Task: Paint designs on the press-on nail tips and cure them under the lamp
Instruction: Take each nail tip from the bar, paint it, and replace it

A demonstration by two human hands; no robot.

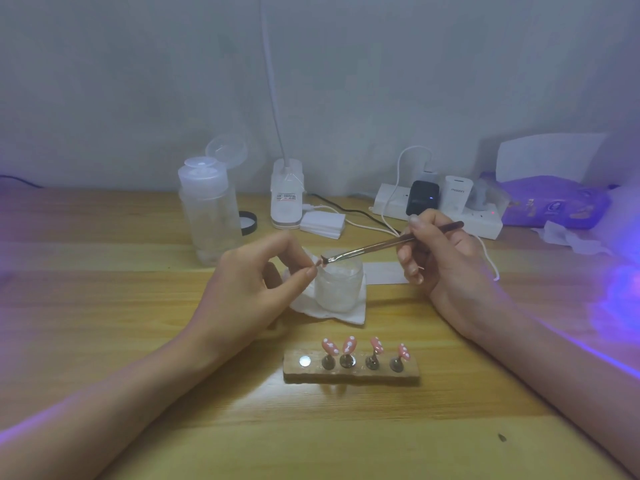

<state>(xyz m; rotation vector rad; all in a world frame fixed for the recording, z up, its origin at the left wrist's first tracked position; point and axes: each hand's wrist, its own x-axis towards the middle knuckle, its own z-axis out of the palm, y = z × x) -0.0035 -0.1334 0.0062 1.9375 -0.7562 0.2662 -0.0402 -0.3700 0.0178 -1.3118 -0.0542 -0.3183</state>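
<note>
Desk: a wooden desk against a pale wall, with violet light falling on its right edge.
Bottle: a clear plastic bottle stands at the left rear, its flip cap open.
Lid: a black-rimmed lid lies just beside the bottle, on its right.
Left hand: the left hand hovers above the desk near the middle. Its thumb and forefinger are pressed together, pinching a small pink piece, too small to make out; the other fingers are curled behind.
Lamp: a white lamp base stands at the wall, its thin neck rising out of view.
Pads: a stack of white pads lies just right of the lamp base.
Holder: a wooden block lies near the front, between the 2 forearms.
Nail tips: 4 pink nail tips with white dots stand in a row on small metal pegs on the block; a bare silver disc sits at the block's left end.
Jar: a cloudy white jar stands open on a folded white cloth.
Brush: a slim brush slants down to the left, its tip over the jar's rim, at the pinched piece.
Right hand: the right hand grips the brush like a pen, fingers curled around the handle.
Power strip: a white power strip with plugs and chargers lies at the rear right.
Packet: a purple packet lies at the far right.
</note>
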